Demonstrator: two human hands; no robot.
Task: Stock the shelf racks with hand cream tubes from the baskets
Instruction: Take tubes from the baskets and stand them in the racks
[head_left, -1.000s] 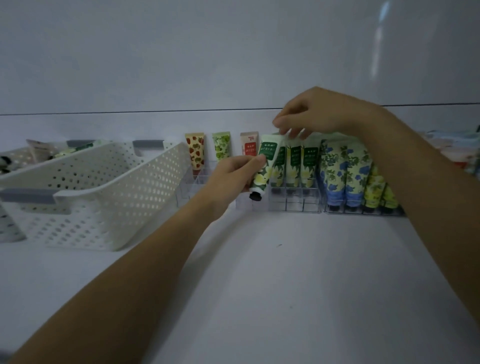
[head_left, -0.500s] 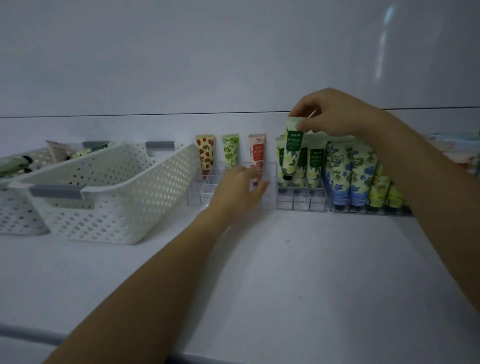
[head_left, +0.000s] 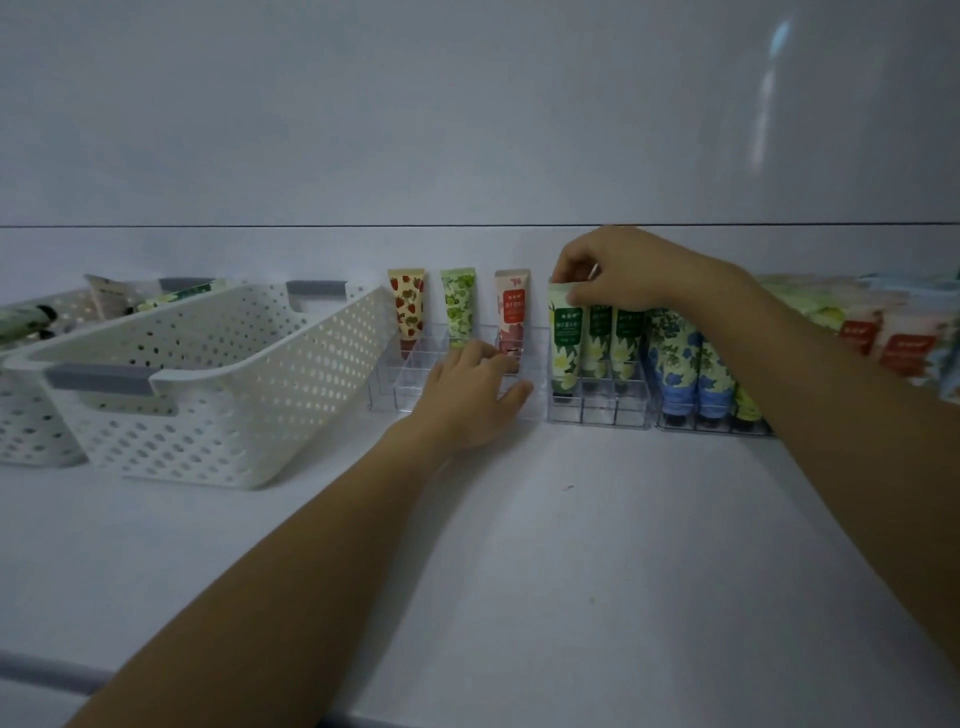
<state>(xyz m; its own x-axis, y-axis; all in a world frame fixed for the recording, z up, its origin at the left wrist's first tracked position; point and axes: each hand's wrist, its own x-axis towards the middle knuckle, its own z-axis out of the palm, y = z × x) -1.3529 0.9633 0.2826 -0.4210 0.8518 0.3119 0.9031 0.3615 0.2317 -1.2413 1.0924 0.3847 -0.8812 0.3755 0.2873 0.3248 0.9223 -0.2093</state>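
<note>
A: In the head view, where is the tube?
B: The green-and-white flower-printed hand cream tube (head_left: 565, 343) stands cap down in the left column of the clear plastic grid rack (head_left: 597, 413). The right hand (head_left: 623, 270) pinches its flat top edge with curled fingers.
A: And the left hand (head_left: 467, 395)?
B: Its fingers are loose and apart, holding nothing, and they rest on the neighbouring clear rack (head_left: 402, 387).
A: What is the risk?
B: I think that if the cap is not fully seated, the tube can tip over on release.
</note>
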